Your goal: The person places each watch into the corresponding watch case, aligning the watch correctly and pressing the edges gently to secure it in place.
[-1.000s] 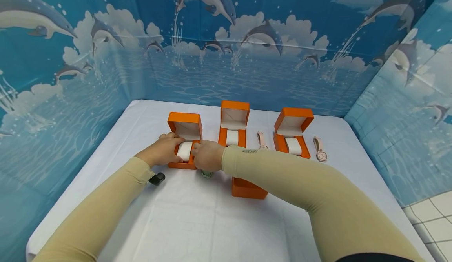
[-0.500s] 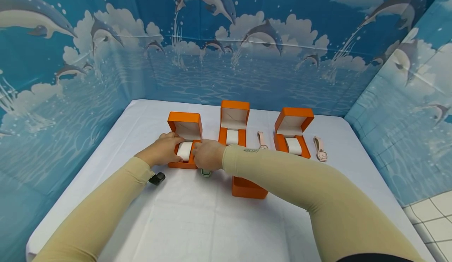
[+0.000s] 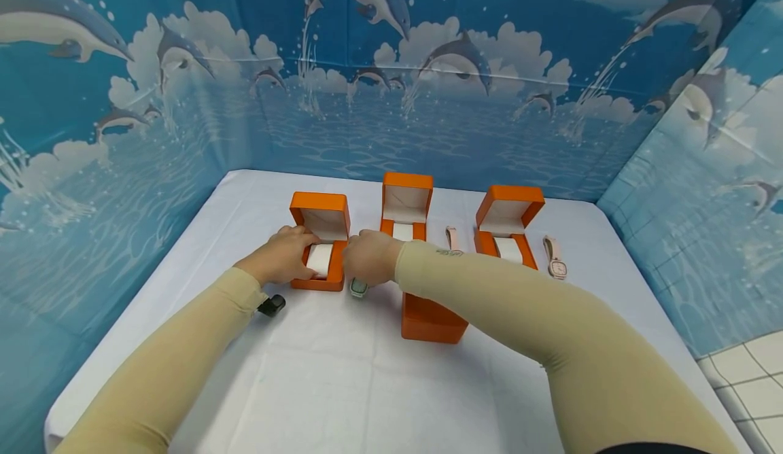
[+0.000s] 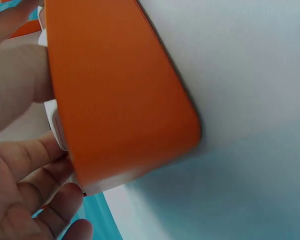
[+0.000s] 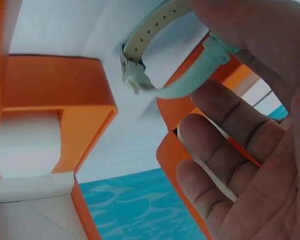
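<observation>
At the left of the table stands an orange watch box [image 3: 318,202], lid up, with a white cushion [image 3: 319,259] inside. My left hand [image 3: 283,255] holds its left side, thumb hooked over the wall. The left wrist view shows the box's outer side [image 4: 115,95] close up, with fingers along the rim. Just right of the box is my right hand [image 3: 372,257]. Its thumb and index finger pinch a mint-green watch [image 3: 358,288], whose buckled strap [image 5: 185,82] hangs in a loop in the right wrist view. The pinch point itself is partly hidden.
Two more open orange boxes stand behind: a middle box [image 3: 408,199] and a right box [image 3: 510,202]. Pink watches lie beside them, one strap [image 3: 451,238] partly behind my sleeve, another watch [image 3: 555,264] far right. Another orange box [image 3: 431,325] sits under my right forearm.
My right hand has shifted slightly right and back, off the left box's edge, with the green watch still in it. My left hand stays at the box.
</observation>
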`<control>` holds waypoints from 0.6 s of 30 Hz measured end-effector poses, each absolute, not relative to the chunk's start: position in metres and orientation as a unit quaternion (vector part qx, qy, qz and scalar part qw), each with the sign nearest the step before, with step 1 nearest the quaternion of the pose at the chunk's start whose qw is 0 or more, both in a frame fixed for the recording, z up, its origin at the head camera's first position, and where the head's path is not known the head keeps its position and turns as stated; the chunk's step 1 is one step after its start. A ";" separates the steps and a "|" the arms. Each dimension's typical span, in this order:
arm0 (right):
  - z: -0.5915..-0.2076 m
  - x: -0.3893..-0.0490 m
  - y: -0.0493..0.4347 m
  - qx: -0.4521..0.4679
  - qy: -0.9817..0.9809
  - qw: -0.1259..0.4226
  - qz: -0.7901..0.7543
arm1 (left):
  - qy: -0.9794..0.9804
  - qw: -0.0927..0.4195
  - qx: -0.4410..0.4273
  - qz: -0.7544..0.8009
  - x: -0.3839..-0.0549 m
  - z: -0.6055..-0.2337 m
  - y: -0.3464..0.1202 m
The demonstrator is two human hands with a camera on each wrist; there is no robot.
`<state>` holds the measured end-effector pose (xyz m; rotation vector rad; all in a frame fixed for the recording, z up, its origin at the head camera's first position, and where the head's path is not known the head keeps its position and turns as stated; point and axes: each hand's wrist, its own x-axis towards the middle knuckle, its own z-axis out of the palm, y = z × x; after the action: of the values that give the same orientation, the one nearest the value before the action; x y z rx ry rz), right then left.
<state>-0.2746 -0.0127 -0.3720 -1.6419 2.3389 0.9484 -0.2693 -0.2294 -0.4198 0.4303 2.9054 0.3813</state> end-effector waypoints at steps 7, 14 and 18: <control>-0.360 -0.275 -0.006 -0.542 0.785 0.074 0.291 | 0.975 0.082 0.169 0.120 -0.272 -0.420 -0.230; -0.353 -0.275 -0.002 -0.528 0.801 0.084 0.269 | 0.974 0.078 0.171 0.125 -0.272 -0.421 -0.231; -0.350 -0.274 0.000 -0.523 0.802 0.076 0.277 | 0.973 0.076 0.170 0.133 -0.272 -0.423 -0.232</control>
<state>-0.2745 -0.0002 -0.3500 -1.5694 2.4044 0.8316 -0.2723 -0.2322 -0.4235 0.5109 2.9184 0.3992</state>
